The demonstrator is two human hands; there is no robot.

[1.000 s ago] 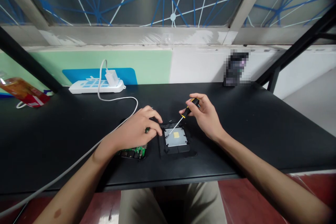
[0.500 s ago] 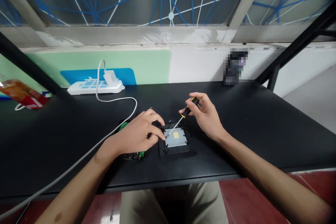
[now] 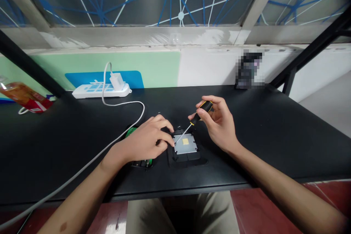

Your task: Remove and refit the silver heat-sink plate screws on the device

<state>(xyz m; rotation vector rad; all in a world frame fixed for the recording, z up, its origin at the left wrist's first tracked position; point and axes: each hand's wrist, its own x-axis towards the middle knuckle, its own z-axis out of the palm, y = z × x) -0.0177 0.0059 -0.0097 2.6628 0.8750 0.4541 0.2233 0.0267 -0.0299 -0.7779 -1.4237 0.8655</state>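
Note:
My right hand (image 3: 221, 122) holds a black and yellow screwdriver (image 3: 195, 119) by its handle, fingers around the grip. The shaft slants down to the left, its tip at the left edge of a silver metal plate (image 3: 189, 149). A small pale yellow square (image 3: 185, 141) sits in the middle of that plate. The plate lies in a black plastic casing (image 3: 187, 158) flat on the table. My left hand (image 3: 148, 137) is open, fingers apart and bent, with fingertips touching the plate's left edge beside the screwdriver tip. Under its palm lies a partly hidden green circuit board (image 3: 148, 162) in a black shell.
A white cable (image 3: 109, 144) runs across the black table (image 3: 263, 135) from a charger (image 3: 117, 81) in a white power strip (image 3: 82, 91). Tiny bits lie behind the casing. A drink bottle (image 3: 24, 97) lies at the far left; a blurred dark object (image 3: 248, 71) leans against the wall.
The view has shifted slightly, moving everything a little to the right. My right hand has turned a little on the screwdriver handle; the tip stays at the plate's left edge.

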